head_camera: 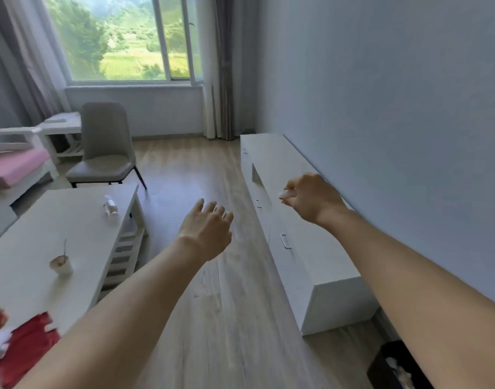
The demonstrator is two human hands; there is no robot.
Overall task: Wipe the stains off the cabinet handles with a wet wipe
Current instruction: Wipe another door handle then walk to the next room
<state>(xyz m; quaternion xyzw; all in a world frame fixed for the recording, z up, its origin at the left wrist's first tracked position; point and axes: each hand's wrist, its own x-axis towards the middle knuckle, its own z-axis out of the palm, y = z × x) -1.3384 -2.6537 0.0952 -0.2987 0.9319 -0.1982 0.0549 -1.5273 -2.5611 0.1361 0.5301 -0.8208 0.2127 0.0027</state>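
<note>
A long low white cabinet runs along the right wall. On its front are small metal handles: a near handle, a middle handle and a far handle. My right hand hovers above the cabinet top and pinches a small white wet wipe in its curled fingers. My left hand is stretched out over the wooden floor with relaxed fingers and holds nothing. Neither hand touches a handle.
A white coffee table at the left carries a small cup with a spoon, a plastic bottle and a red packet. A grey chair stands beyond it. A black bin sits at the bottom right.
</note>
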